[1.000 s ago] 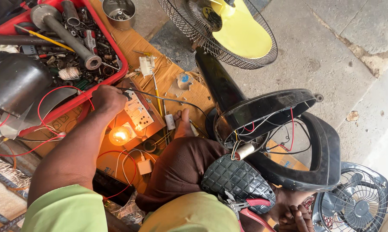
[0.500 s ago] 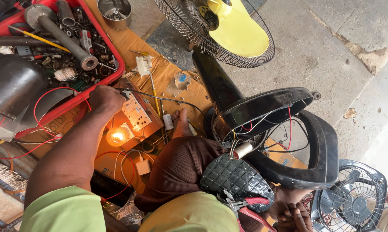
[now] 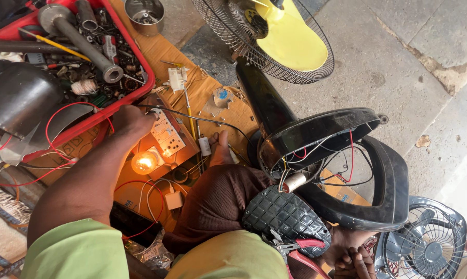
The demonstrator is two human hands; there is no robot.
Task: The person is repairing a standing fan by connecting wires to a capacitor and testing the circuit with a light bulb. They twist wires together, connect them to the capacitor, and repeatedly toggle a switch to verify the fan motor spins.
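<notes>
Left hand (image 3: pixel 132 120) reaches out to the white switch board (image 3: pixel 167 135), fingers curled down on its near edge and touching it. The board lies on brown cardboard (image 3: pixel 202 88), just beside a lit orange bulb (image 3: pixel 144 163) and next to the red tray (image 3: pixel 96 116) of metal parts. Right hand (image 3: pixel 355 259) low at the frame edge, under the upturned black fan base (image 3: pixel 342 170); fingers look bent, though whether they grip anything cannot be told. Yellow-bladed fan (image 3: pixel 280 36) lies beyond
</notes>
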